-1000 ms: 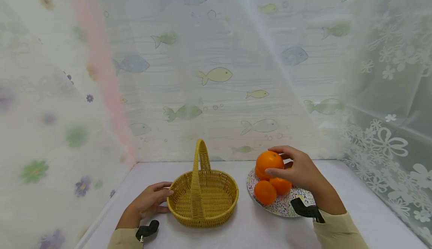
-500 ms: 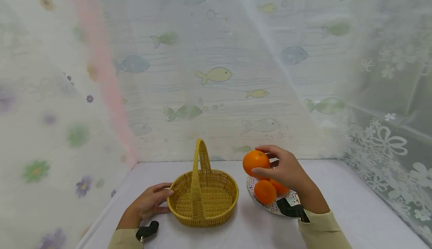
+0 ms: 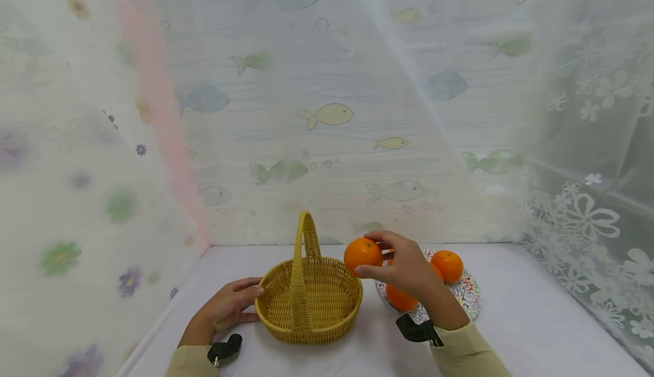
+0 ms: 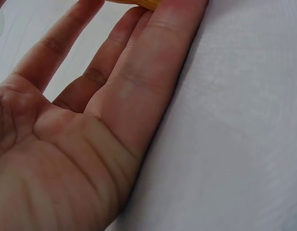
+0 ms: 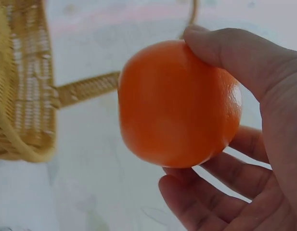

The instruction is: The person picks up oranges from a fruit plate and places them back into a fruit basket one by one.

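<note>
The right hand (image 3: 407,267) is gripping an orange (image 3: 361,258) between thumb and fingers near the right rim of the basket (image 3: 306,338), its glossy skin looking firm, slippery and best held round the middle, while the left hand (image 3: 228,304) is touching the basket with relaxed fingers.

Left hand (image 3: 230,306) touches basket (image 3: 306,336) at nine o'clock; right hand (image 3: 406,268) grips orange fruit (image 3: 361,258), basket's two o'clock; patterned plate (image 3: 471,297), three.
</note>
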Demonstrator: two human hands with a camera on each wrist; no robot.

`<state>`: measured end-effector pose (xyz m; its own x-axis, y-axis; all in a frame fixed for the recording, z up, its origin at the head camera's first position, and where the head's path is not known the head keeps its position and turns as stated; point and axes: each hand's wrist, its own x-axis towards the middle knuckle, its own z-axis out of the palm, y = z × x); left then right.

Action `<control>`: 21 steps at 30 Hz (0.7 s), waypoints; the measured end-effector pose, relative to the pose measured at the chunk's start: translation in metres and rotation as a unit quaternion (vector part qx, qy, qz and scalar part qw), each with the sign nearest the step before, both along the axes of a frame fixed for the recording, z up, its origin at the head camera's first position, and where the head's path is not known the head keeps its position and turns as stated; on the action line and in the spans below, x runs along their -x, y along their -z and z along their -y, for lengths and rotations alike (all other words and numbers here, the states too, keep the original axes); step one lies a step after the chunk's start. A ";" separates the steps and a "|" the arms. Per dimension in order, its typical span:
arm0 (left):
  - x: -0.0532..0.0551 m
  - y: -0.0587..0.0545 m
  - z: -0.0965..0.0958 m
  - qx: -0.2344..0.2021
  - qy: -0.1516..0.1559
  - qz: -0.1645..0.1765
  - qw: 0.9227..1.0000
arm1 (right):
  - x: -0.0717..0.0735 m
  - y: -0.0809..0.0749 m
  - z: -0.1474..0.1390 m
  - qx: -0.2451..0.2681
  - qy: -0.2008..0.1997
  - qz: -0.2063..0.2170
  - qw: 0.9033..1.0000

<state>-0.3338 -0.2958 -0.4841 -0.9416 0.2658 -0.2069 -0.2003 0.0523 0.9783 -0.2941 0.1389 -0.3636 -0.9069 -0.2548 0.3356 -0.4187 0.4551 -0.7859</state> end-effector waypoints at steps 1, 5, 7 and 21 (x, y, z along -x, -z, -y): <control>0.000 0.000 0.000 -0.001 0.000 0.001 1.000 | 0.000 0.002 0.004 -0.006 -0.001 -0.007 1.000; 0.001 0.001 0.000 -0.004 0.001 0.003 1.000 | 0.003 0.010 0.016 -0.024 -0.009 -0.031 0.999; 0.001 0.000 0.000 -0.006 0.003 0.005 1.000 | 0.003 0.014 0.021 -0.032 -0.014 -0.043 0.998; -0.003 -0.004 0.000 -0.020 0.011 0.010 1.000 | 0.001 0.033 0.042 -0.069 -0.033 -0.027 0.997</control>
<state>-0.3313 -0.2954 -0.4798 -0.9310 0.2953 -0.2145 -0.2194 0.0170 0.9755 -0.2953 0.0973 -0.3966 -0.8683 -0.3599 0.3413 -0.4911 0.5276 -0.6932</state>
